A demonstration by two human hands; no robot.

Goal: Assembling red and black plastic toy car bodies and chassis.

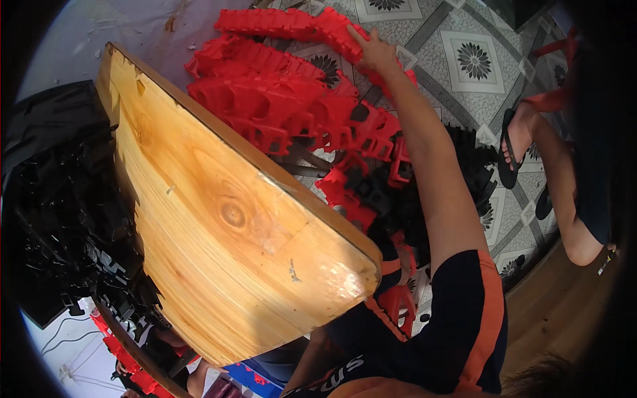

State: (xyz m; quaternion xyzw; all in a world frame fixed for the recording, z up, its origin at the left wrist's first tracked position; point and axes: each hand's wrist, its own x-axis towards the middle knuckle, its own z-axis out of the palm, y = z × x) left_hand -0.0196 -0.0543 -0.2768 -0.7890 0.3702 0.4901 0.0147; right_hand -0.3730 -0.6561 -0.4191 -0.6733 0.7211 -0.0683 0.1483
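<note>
I'm seemingly positioning the red plastic strip, right hand mostly open against it, probably needing firmer grip; left hand hidden.

We see a wooden table left of centre, a black plastic heap along its left side. Patterned floor tiles, far right. Right: another person's foot, black sandal.

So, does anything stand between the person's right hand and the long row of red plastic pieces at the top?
Nothing visible does: the right hand appears to touch that red row toward its right end. The glossy tan wooden tabletop lies lower left, not between them.
</note>
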